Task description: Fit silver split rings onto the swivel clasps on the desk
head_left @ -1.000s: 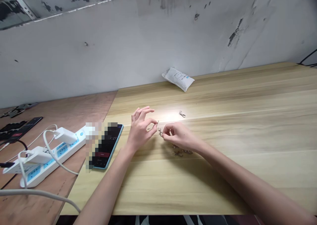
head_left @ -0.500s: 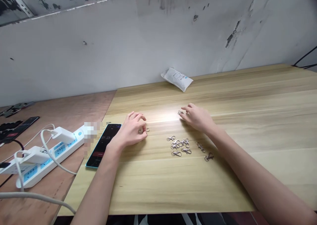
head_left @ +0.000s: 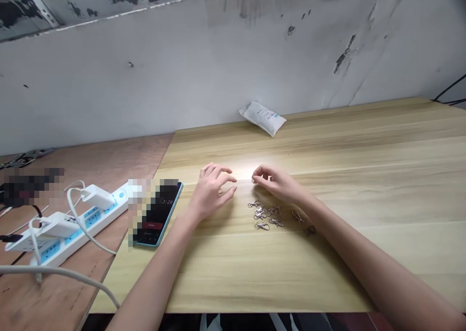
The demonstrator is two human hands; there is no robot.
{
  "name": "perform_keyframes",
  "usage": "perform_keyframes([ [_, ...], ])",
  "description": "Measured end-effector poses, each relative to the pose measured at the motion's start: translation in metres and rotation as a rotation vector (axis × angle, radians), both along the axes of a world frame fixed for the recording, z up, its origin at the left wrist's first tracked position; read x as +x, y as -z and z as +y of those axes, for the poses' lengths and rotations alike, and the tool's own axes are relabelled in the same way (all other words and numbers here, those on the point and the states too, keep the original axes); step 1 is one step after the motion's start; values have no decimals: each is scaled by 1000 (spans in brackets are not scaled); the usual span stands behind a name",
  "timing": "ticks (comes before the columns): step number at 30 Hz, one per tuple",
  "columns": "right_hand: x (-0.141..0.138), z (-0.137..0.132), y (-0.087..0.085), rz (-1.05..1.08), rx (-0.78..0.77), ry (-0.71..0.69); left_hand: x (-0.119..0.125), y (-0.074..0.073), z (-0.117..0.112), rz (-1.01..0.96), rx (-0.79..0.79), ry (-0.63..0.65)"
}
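My left hand (head_left: 214, 190) hovers low over the table, fingers spread and curved, holding nothing. A small metal ring (head_left: 220, 191) shows between its thumb and index finger, on the tabletop. Facing it, my right hand (head_left: 274, 181) pinches a small metal ring (head_left: 252, 179) between thumb and fingertips; most of that ring is covered. Several silver lobster clasps (head_left: 262, 226) lie loosely grouped below my hands. One clasp (head_left: 297, 217) lies apart to the right, and another clasp (head_left: 310, 230) sits beside my right forearm.
A phone (head_left: 158, 219) with a running timer lies left of my left forearm. Beyond the hands, a white plastic packet (head_left: 262, 118) rests near the wall. A power strip (head_left: 87, 219) with plugged-in chargers and cables lies on the brown surface at left.
My right hand has moved left and toward me, now pinching a small ring. My left hand has shifted right and its fingers have opened. The view has shifted slightly.
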State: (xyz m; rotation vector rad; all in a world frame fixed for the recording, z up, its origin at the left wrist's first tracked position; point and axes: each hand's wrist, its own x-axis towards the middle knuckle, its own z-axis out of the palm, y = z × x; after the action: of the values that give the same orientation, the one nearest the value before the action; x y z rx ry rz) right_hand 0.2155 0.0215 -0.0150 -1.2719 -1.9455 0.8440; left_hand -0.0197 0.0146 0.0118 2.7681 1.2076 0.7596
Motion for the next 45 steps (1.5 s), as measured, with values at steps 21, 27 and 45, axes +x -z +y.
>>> perform_keyframes([
  [21,-27,-26,-8,275,9,-213,9,-1,-7,-231,24,-151],
  [27,-26,-22,-10,286,-37,-128,14,-2,-12,-248,13,-102],
  [45,-26,-26,-5,-171,499,-92,11,15,-3,-94,-90,-45],
])
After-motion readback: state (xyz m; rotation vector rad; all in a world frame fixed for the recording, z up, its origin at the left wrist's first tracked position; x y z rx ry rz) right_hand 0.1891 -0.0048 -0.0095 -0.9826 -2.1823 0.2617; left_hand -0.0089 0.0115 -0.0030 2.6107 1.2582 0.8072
